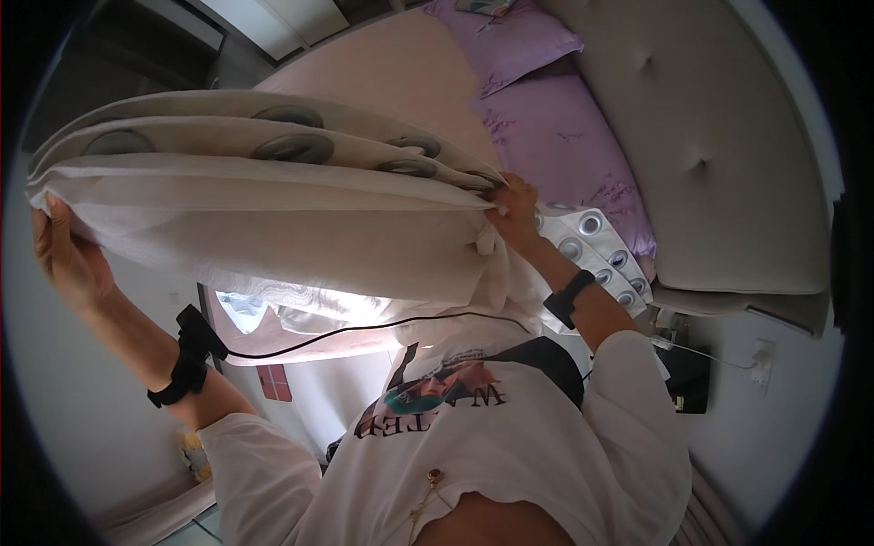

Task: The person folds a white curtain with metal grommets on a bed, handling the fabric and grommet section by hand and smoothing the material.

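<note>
A cream curtain (300, 237) with grey ring eyelets along its top edge is stretched between my two hands, folded in several layers. My left hand (73, 255) pinches its left corner, thumb uppermost, held out at the far left. At the other end my right hand (517, 214) closes around the gathered edge, next to the last eyelets. The fabric below my right hand hangs in creases toward my body. Beyond my right forearm, a white eyelet strip (592, 246) with silvery rings lies on the bed; whether it joins the held curtain I cannot tell.
A bed with a pink sheet (382, 73) lies ahead, with purple pillows (574, 136) against a beige padded headboard (719, 146). A black cable (364, 326) runs from my left wrist strap across my front. A dark bedside unit (692, 378) and wall socket (761, 364) are at right.
</note>
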A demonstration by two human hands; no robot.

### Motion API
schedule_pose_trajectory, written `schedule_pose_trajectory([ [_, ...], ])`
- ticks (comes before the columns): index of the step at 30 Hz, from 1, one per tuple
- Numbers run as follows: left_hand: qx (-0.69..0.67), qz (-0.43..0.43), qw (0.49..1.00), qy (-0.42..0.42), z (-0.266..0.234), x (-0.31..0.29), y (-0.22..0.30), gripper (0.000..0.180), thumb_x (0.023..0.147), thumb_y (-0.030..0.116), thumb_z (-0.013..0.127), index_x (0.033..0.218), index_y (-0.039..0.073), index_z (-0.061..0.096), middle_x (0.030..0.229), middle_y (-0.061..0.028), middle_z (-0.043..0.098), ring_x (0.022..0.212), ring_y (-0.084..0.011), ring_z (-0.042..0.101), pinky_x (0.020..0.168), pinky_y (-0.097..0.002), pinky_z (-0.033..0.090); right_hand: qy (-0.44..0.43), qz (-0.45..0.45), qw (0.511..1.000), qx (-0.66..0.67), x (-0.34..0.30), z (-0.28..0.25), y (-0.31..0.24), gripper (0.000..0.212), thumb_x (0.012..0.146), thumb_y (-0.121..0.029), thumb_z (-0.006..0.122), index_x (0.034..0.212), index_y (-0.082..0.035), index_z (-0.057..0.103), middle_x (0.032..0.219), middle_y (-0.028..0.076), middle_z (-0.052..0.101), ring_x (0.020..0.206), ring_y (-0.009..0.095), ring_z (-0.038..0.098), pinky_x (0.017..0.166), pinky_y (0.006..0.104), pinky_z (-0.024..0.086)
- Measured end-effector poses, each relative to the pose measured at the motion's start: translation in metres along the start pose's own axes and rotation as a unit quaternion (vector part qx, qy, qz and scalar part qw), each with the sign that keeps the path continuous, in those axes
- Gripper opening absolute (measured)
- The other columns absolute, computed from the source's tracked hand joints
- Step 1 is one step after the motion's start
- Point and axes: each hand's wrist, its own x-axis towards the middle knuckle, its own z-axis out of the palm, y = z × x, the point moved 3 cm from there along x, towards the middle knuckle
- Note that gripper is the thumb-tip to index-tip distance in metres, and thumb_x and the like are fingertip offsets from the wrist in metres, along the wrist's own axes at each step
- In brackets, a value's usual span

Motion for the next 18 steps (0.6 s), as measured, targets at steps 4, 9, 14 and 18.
schedule_pose_trajectory([
  [4, 0.010, -0.002, 0.999, 0.039, 0.000, 0.003, 0.010, 0.017, 0.079, 0.011, 0.045, 0.090, 0.000, 0.051, 0.085, -0.0063, 0.053, 0.080, -0.0111, 0.048, 0.072, -0.0208, 0.036, 0.003, 0.036, 0.997, -0.069, 0.002, 0.012, -0.010, 0.020, 0.052, -0.010, 0.056, 0.072, -0.011, 0.056, 0.093, 0.006, 0.044, 0.093, 0.020, 0.037, 0.077, 0.0374, 0.020],
  [9, 0.024, -0.016, 0.998, 0.049, -0.007, 0.005, 0.014, 0.019, 0.079, 0.012, 0.044, 0.091, -0.002, 0.049, 0.085, -0.0066, 0.053, 0.081, -0.0112, 0.047, 0.072, -0.0212, 0.037, -0.042, 0.071, 0.992, -0.093, -0.014, 0.026, -0.009, 0.022, 0.052, -0.009, 0.056, 0.074, -0.010, 0.056, 0.093, 0.005, 0.043, 0.093, 0.020, 0.037, 0.076, 0.0374, 0.020],
  [14, 0.028, -0.010, 0.997, 0.069, -0.003, -0.001, 0.016, 0.019, 0.079, 0.011, 0.044, 0.092, -0.002, 0.049, 0.085, -0.0065, 0.052, 0.080, -0.0109, 0.047, 0.072, -0.0209, 0.037, 0.019, 0.072, 0.994, -0.075, -0.025, 0.028, -0.011, 0.035, 0.052, -0.008, 0.057, 0.086, -0.008, 0.050, 0.097, 0.006, 0.040, 0.093, 0.020, 0.037, 0.077, 0.0368, 0.019],
  [18, 0.023, -0.005, 0.999, 0.036, -0.021, 0.003, 0.010, 0.018, 0.080, 0.011, 0.043, 0.091, -0.001, 0.049, 0.084, -0.0059, 0.052, 0.078, -0.0104, 0.047, 0.071, -0.0206, 0.037, 0.088, 0.074, 0.993, -0.031, -0.020, 0.018, -0.022, 0.040, 0.050, -0.010, 0.059, 0.088, -0.007, 0.047, 0.102, 0.008, 0.038, 0.093, 0.022, 0.036, 0.079, 0.0366, 0.019],
])
